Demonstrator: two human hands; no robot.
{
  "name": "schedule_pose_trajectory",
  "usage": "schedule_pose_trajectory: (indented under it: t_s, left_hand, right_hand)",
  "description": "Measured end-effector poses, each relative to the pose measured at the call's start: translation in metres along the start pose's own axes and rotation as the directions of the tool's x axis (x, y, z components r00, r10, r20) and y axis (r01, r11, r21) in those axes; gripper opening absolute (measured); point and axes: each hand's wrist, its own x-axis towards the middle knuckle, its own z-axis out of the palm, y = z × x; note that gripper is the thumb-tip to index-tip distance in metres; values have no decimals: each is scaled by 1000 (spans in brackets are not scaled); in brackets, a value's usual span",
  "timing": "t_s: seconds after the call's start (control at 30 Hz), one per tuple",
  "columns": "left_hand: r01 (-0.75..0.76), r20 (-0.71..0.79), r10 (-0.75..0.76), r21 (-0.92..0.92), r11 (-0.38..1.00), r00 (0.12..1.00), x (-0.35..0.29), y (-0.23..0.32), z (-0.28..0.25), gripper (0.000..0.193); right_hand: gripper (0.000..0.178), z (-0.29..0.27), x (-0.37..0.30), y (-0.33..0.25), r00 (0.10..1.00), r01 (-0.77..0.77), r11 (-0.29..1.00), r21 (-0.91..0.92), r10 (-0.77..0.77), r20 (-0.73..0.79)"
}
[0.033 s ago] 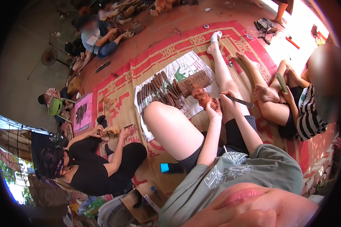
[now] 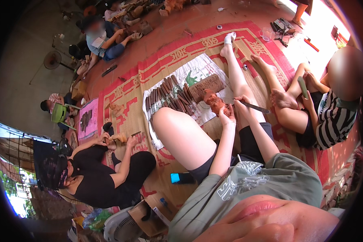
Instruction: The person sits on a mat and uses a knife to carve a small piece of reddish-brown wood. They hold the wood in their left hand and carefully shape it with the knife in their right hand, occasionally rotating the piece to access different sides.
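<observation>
A small reddish-brown wood carving (image 2: pixel 213 101) rests over the edge of the white cloth (image 2: pixel 151 131), between my legs. The fingers of my left hand (image 2: pixel 227 115) are closed round its near end. My right hand (image 2: pixel 242 105), just to the right, grips a slim carving tool (image 2: pixel 256 107) with a long dark end sticking out to the right. A thin end of the tool points left toward the carving; whether it touches the wood I cannot tell. Behind the carving lies a brown wooden block (image 2: pixel 207 86) with a patterned surface. Several brown-handled carving tools (image 2: pixel 169 92) are laid in rows on the cloth.
A red and tan woven mat (image 2: pixel 165 161) lies under me. By my left thigh is a phone (image 2: pixel 182 178). One person (image 2: pixel 105 177) sits at left with a pale wood piece; another (image 2: pixel 330 117) sits close at right holding a green strip. A cardboard box (image 2: pixel 151 218) stands at lower left.
The person at right has shifted slightly, and the green strip in their hand has tilted a little. My own hands, the carving and the tool look almost unmoved.
</observation>
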Motion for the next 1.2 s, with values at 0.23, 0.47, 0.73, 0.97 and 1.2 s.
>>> schedule_pose_trajectory:
  t_s: [0.23,0.47,0.73,0.97,1.2]
  left_hand:
    - [51,-50,-50,33,998,998,-2,2,-11,35]
    - [147,-94,-150,-31,989,984,-31,13,-30,28]
    - [239,-184,-232,19,971,955,-40,12,-25,39]
    - [235,-211,-208,115,965,955,-49,1,-25,25]
    - [247,-213,-207,182,952,955,-46,-4,-23,33]
  right_hand:
    - [10,0,0,-5,998,-18,998,58,15,58]
    - [8,5,-2,4,993,98,991,-94,-92,70]
    - [9,8,-5,6,995,-33,999,-21,35,92]
    - [16,13,-7,2,987,-146,988,59,140,84]
    - [8,10,-4,2,956,-179,975,131,140,258]
